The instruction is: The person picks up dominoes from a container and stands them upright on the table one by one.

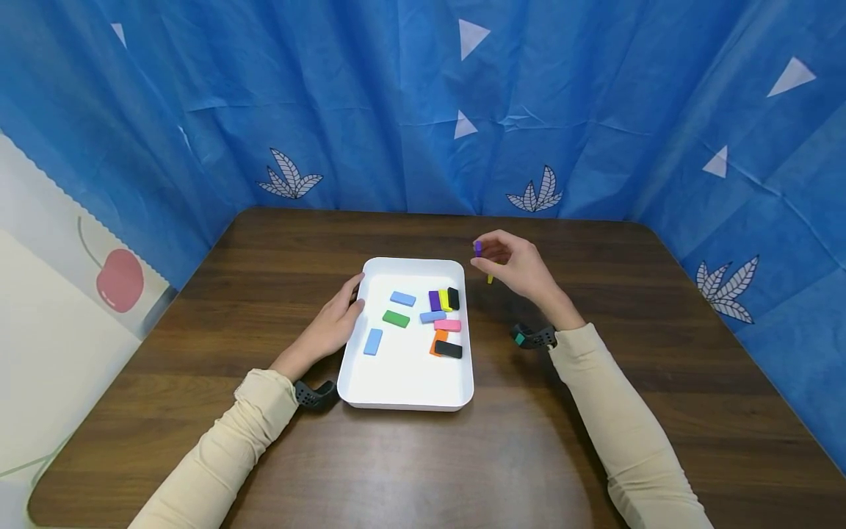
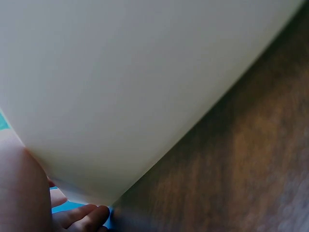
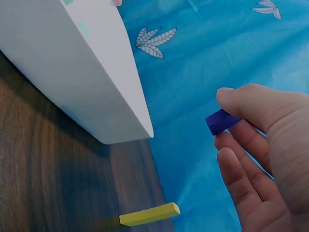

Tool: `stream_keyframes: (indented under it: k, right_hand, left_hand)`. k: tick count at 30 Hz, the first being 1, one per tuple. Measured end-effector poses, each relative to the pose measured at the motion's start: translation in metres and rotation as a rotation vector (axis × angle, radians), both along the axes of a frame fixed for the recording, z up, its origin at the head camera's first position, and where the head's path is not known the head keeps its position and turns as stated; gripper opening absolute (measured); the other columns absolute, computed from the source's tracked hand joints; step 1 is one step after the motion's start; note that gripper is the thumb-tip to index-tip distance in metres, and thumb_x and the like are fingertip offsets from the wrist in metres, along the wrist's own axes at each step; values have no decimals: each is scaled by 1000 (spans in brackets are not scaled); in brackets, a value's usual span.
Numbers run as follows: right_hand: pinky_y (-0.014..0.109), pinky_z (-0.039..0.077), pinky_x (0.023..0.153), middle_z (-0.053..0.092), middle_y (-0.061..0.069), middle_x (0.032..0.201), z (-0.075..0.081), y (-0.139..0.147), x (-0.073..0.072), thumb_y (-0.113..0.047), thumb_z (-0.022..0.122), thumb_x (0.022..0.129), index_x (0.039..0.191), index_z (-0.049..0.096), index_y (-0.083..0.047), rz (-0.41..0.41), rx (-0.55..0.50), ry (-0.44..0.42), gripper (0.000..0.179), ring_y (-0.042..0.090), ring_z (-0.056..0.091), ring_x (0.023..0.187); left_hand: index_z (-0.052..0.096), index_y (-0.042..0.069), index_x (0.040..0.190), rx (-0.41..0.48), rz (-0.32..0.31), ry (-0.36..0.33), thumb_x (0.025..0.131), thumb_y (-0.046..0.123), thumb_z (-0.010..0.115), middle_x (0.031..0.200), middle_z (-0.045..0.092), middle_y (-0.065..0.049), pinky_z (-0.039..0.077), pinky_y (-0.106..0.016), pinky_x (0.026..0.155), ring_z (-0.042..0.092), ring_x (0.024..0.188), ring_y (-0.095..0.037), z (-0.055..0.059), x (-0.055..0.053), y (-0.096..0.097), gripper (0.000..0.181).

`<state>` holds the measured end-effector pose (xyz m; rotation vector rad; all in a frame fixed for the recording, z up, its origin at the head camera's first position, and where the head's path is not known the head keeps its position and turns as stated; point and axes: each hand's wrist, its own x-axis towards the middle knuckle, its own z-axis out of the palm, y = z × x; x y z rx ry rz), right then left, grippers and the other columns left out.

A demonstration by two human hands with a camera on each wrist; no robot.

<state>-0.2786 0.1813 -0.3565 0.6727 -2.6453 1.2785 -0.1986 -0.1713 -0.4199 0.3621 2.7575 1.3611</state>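
Note:
My left hand (image 1: 333, 321) holds the white tray (image 1: 403, 393) by its left wall, near the far corner. In the left wrist view the thumb (image 2: 21, 179) lies at the rim and the fingertips (image 2: 99, 215) bend round the corner. Raised beyond the tray's right side, my right hand (image 1: 518, 266) pinches a small purple block (image 3: 219, 122) between thumb and fingers. Below that hand a yellow block (image 3: 149, 214) sits on the table, partly hidden by the hand in the head view.
Inside the tray lie several small blocks: a green block (image 1: 396, 319), a pink block (image 1: 449, 325), an orange block (image 1: 436, 342) partly under a black block (image 1: 449, 350), plus blue, purple and yellow ones. A blue curtain (image 1: 396, 132) hangs behind the brown wooden table (image 1: 410, 470).

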Motion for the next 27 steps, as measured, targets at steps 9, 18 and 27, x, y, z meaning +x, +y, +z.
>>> stream_keyframes:
  k: [9, 18, 27]
  right_hand:
    - [36, 56, 90, 71, 10, 116, 3, 10, -4, -21, 78, 94, 123, 65, -9, -52, -9, -1, 35, 25, 67, 103]
    - [43, 55, 98, 70, 12, 121, -3, 22, -9, -24, 76, 96, 125, 64, -8, -89, -16, -24, 36, 28, 67, 110]
    - [48, 54, 100, 69, 13, 123, -9, 35, -13, -24, 76, 96, 126, 64, -8, -106, -17, -44, 37, 30, 66, 112]
  left_hand:
    - [14, 11, 166, -1, -5, 6, 112, 24, 36, 167, 28, -22, 30, -56, 121, 32, 152, -37, -1, -1, -1, 60]
    - [14, 12, 166, 4, -5, 0, 112, 24, 36, 167, 28, -21, 30, -56, 121, 32, 152, -37, -3, -1, -2, 60]
    - [15, 11, 166, 0, -9, 9, 112, 24, 36, 167, 27, -21, 30, -56, 121, 32, 152, -37, -2, -1, -2, 60]
